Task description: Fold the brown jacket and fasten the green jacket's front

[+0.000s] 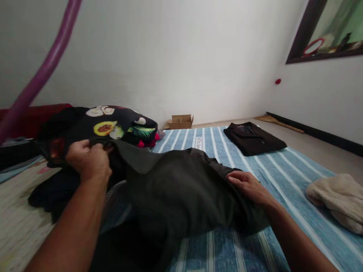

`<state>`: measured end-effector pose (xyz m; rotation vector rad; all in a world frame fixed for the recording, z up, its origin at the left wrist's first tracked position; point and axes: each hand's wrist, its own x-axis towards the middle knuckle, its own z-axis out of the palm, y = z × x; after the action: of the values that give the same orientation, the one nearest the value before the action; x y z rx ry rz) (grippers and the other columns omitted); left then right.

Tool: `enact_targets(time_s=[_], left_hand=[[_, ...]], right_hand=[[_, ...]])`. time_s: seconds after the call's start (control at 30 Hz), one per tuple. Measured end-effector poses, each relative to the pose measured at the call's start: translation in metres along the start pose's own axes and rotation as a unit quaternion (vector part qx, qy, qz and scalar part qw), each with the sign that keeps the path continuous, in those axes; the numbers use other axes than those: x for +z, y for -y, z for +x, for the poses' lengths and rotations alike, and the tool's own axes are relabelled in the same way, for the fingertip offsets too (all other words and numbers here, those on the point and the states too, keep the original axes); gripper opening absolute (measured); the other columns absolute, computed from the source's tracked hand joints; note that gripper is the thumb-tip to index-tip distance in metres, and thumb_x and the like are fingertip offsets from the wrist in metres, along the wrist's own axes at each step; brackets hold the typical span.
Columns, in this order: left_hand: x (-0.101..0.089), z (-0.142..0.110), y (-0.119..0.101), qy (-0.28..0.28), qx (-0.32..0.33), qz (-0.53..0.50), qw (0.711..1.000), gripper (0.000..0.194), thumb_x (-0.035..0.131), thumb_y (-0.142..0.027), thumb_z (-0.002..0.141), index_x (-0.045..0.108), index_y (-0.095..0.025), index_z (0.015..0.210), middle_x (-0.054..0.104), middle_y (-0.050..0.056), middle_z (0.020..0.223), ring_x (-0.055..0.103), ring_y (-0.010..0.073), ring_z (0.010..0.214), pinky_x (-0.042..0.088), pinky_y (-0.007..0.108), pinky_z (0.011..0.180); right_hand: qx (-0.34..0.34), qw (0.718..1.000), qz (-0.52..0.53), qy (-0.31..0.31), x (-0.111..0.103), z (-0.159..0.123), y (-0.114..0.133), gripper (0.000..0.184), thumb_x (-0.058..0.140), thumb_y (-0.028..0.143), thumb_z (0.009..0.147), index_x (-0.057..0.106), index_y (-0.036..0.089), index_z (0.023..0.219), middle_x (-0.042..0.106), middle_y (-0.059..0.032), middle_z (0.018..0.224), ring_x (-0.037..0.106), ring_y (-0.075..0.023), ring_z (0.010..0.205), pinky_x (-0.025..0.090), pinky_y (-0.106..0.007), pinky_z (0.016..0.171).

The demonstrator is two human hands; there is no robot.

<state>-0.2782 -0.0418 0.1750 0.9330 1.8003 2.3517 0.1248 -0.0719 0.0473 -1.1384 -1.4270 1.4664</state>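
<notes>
A dark grey-green garment (181,189) stretches across between my two hands, its lower part hanging loosely over the striped bed sheet (286,166). Whether it is a shirt or trousers I cannot tell. My left hand (90,158) is closed in a fist around its left end, raised a little above the bed. On the other side, my right hand (249,186) grips the garment's right edge with the fingers close together; the thumb is hidden. Beneath my left forearm lies some dark cloth (61,190).
A black bundle with fruit prints (113,122) is heaped at the left. A folded black garment (255,139) lies at the far right of the sheet, a beige cloth (338,200) nearer. An open cardboard box (181,121) stands by the wall. A purple pole (48,68) crosses the upper left.
</notes>
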Motion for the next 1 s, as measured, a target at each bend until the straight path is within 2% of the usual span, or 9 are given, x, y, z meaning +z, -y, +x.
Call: enact_targets(time_s=[0.1,0.2,0.27,0.37,0.43,0.53,0.63,0.8,1.0], left_hand=[[-0.016,-0.009,0.01,-0.018,0.075,0.185,0.98,0.033,0.063,-0.008,0.059,0.047,-0.018,0.087,0.057,-0.001,0.09,0.058,0.0217,0.09,0.047,0.044,0.086],[-0.019,-0.045,0.012,0.152,0.215,0.306,0.915,0.036,0.064,-0.025,0.068,0.051,-0.022,0.101,0.058,0.006,0.114,0.057,0.0291,0.102,0.043,0.05,0.092],[-0.013,-0.081,0.012,0.327,0.309,0.294,0.843,0.035,0.059,-0.029,0.074,0.052,-0.023,0.108,0.054,0.009,0.123,0.052,0.0283,0.112,0.039,0.046,0.098],[0.004,-0.141,0.014,0.594,0.378,0.249,0.665,0.049,0.054,-0.022,0.077,0.045,-0.022,0.125,0.043,0.01,0.137,0.032,0.0256,0.131,0.028,0.045,0.106],[0.018,-0.177,0.016,0.682,0.389,0.235,0.573,0.06,0.056,-0.015,0.071,0.042,-0.022,0.129,0.033,0.011,0.144,0.022,0.0261,0.135,0.025,0.047,0.106],[0.038,-0.208,0.017,0.741,0.383,0.222,0.505,0.034,0.054,-0.012,0.071,0.059,-0.018,0.103,0.048,0.011,0.132,0.036,0.027,0.127,0.025,0.047,0.104],[0.048,-0.207,0.006,0.784,0.286,0.226,0.503,0.015,0.044,-0.018,0.079,0.056,-0.017,0.07,0.062,0.002,0.08,0.058,0.0164,0.081,0.041,0.032,0.083],[0.032,-0.17,-0.027,0.772,0.071,0.169,0.609,0.037,0.041,-0.04,0.084,0.039,-0.018,0.054,0.036,-0.005,0.054,0.037,0.0091,0.053,0.03,0.021,0.051],[-0.003,-0.15,-0.034,0.752,-0.137,0.166,0.623,0.045,0.045,-0.055,0.079,0.036,-0.019,0.055,0.029,-0.005,0.053,0.027,0.0078,0.049,0.022,0.021,0.044]], right_hand=[[-0.035,0.992,-0.093,-0.084,0.001,-0.002,-0.011,0.035,0.058,0.046,0.075,0.064,0.017,0.094,0.065,-0.002,0.076,0.06,-0.0168,0.068,0.046,-0.027,0.063],[-0.075,0.965,-0.17,-0.187,0.005,-0.026,-0.018,0.032,0.056,0.045,0.077,0.065,0.018,0.091,0.067,-0.0046,0.086,0.061,-0.0205,0.082,0.046,-0.03,0.073],[-0.1,0.946,-0.219,-0.218,0.009,-0.043,-0.023,0.026,0.054,0.042,0.079,0.065,0.019,0.086,0.067,-0.0045,0.085,0.06,-0.0206,0.083,0.044,-0.03,0.075],[-0.111,0.931,-0.292,-0.187,0.018,-0.059,-0.034,0.018,0.05,0.031,0.081,0.063,0.02,0.08,0.064,-0.0039,0.08,0.059,-0.0194,0.079,0.044,-0.031,0.072],[-0.1,0.922,-0.342,-0.151,0.024,-0.062,-0.041,0.017,0.046,0.022,0.08,0.062,0.02,0.077,0.063,-0.0036,0.076,0.058,-0.0189,0.075,0.043,-0.031,0.069],[-0.098,0.909,-0.393,-0.102,0.026,-0.064,-0.047,0.021,0.043,0.013,0.076,0.062,0.02,0.078,0.062,-0.0036,0.077,0.057,-0.019,0.075,0.044,-0.033,0.071],[-0.127,0.904,-0.4,-0.078,0.014,-0.07,-0.048,0.021,0.052,0.022,0.078,0.064,0.021,0.095,0.064,-0.0072,0.097,0.057,-0.0235,0.094,0.042,-0.041,0.086],[-0.165,0.897,-0.41,-0.024,-0.016,-0.076,-0.064,0.064,0.071,0.041,0.065,0.054,0.024,0.124,0.048,-0.0118,0.133,0.036,-0.0333,0.127,0.028,-0.054,0.103],[-0.162,0.913,-0.352,-0.125,-0.021,-0.057,-0.085,0.025,0.051,0.027,0.081,0.068,0.02,0.098,0.058,-0.0131,0.12,0.049,-0.0279,0.117,0.039,-0.046,0.098]])
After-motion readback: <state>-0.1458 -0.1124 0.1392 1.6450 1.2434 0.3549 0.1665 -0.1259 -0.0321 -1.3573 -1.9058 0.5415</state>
